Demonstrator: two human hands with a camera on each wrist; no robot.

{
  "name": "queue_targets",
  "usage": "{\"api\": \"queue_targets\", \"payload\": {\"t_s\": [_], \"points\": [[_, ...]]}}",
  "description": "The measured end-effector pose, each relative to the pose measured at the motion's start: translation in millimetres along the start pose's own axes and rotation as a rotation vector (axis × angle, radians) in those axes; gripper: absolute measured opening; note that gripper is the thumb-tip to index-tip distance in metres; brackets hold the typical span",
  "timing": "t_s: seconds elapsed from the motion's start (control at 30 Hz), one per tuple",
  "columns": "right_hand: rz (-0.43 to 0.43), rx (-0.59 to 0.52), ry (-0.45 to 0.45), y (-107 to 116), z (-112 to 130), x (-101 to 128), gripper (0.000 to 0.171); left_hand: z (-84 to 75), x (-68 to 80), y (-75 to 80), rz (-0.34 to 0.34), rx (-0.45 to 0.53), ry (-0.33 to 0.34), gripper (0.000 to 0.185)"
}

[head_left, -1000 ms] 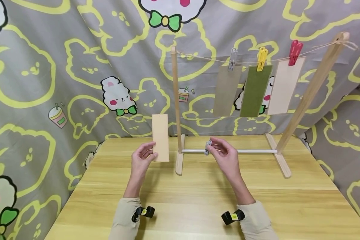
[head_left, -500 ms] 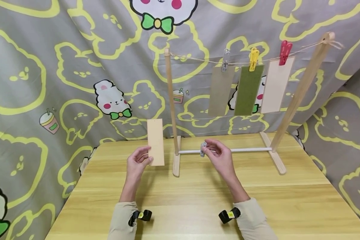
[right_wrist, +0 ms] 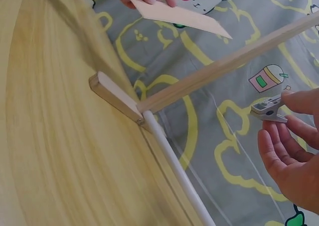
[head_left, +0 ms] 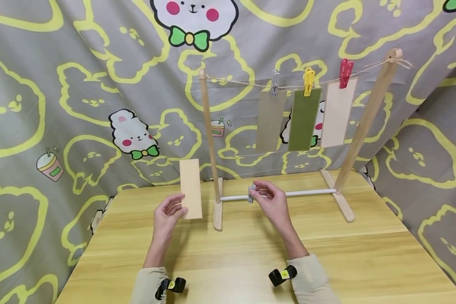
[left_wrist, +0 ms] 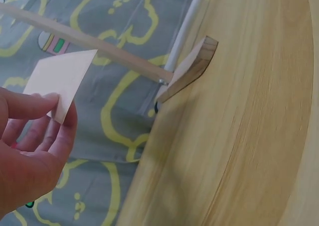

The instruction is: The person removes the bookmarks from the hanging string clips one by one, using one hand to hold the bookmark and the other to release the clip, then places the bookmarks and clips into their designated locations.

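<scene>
My left hand [head_left: 167, 217] pinches a pale cream card [head_left: 191, 190] by its left edge, holding it upright above the table. In the left wrist view the thumb lies across the face of the card [left_wrist: 62, 79], with fingers behind it. My right hand [head_left: 271, 202] pinches a grey clothespin [head_left: 251, 194] between thumb and index finger, in front of the stand's white rod. The right wrist view shows the clothespin [right_wrist: 269, 108] with its handles between the fingers and the other fingers curled below. Card and clothespin are apart.
A wooden stand [head_left: 366, 122] carries a string [head_left: 239, 82]. From it hang a grey-brown card [head_left: 270, 122], a green card [head_left: 304, 122] and a pale pink card [head_left: 338, 116], held by grey [head_left: 275, 82], yellow [head_left: 308, 80] and red clothespins [head_left: 345, 74]. A patterned curtain [head_left: 80, 101] hangs behind the table [head_left: 228, 261].
The head view has shifted, so the stand and both hands appear farther left and slightly lower. Both hands keep their hold on the card and the clothespin.
</scene>
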State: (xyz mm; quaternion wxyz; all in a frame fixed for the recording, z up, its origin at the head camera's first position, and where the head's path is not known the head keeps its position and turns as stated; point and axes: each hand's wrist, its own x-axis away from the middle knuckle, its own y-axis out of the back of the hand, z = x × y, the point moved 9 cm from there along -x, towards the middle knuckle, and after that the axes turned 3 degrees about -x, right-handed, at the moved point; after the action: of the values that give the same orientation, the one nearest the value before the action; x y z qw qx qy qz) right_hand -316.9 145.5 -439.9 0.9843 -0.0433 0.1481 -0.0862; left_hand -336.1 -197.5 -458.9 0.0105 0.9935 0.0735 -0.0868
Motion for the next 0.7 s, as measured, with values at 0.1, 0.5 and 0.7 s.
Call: {"api": "queue_targets", "payload": {"t_s": [0.1,0.5,0.7], "points": [[0.000,-0.002,-0.001,-2.2,-1.4,1.7,0.032,2.1,2.9,1.8,0.015,-0.011,0.013,0.047],[-0.023,-0.003,-0.026,-0.3,-8.2,6.1,0.032,13.6,13.9,3.2,0.070,-0.035,0.039,0.045],[-0.035,0.032,-0.050,-4.4,-12.4,7.3,0.033,13.1,17.1,3.7,0.083,-0.059,0.008,0.044]]}}
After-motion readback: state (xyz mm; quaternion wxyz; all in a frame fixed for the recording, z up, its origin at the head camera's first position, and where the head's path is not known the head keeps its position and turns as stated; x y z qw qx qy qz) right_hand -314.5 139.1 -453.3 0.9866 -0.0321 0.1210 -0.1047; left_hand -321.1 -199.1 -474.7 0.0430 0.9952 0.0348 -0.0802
